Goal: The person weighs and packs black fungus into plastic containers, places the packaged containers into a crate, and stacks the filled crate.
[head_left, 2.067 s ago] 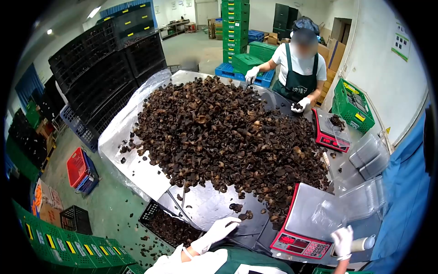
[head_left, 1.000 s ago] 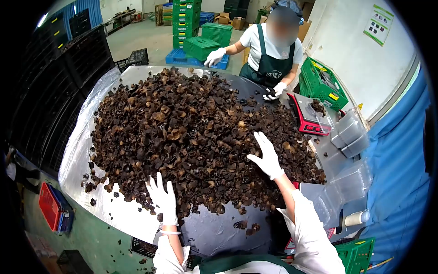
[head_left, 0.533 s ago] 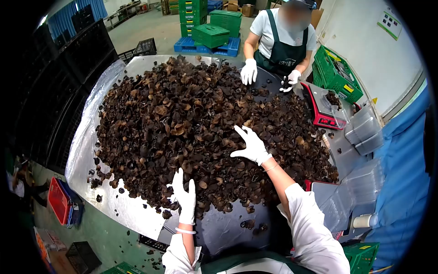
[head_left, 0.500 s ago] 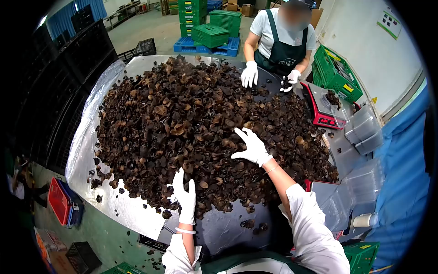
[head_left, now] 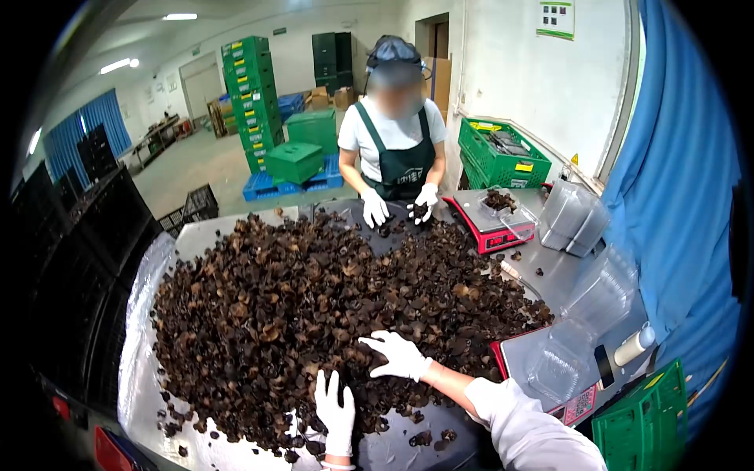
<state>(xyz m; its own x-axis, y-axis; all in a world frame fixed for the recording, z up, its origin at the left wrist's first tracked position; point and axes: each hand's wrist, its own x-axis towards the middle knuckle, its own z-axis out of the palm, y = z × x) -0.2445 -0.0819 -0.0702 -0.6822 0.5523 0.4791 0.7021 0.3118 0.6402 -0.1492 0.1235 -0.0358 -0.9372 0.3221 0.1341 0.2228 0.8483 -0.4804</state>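
Note:
A broad heap of dark brown wood ear mushrooms [head_left: 275, 314] covers most of the metal table. At its near edge my left hand [head_left: 335, 410], in a white glove, points its fingers away from me with gaps between them. My right hand [head_left: 398, 355], gloved too, reaches over the heap from the right with thumb and fingers spread. Both palms face the mushrooms, and no piece shows in either hand. Whether the right fingertips touch the heap I cannot tell. A few loose mushrooms [head_left: 434, 439] lie on the tabletop below my right hand.
Across the table a co-worker [head_left: 393, 149] in white gloves holds some mushrooms. A red scale [head_left: 491, 233] carries a filled clear box; a second scale [head_left: 514, 345] bears clear plastic boxes [head_left: 558, 369]. Stacked tubs [head_left: 575, 218] and a green crate [head_left: 503, 153] stand right.
My head view has tilted upward, showing more of the room and the co-worker. Both my hands sit lower in the picture, still with fingers apart over the mushrooms.

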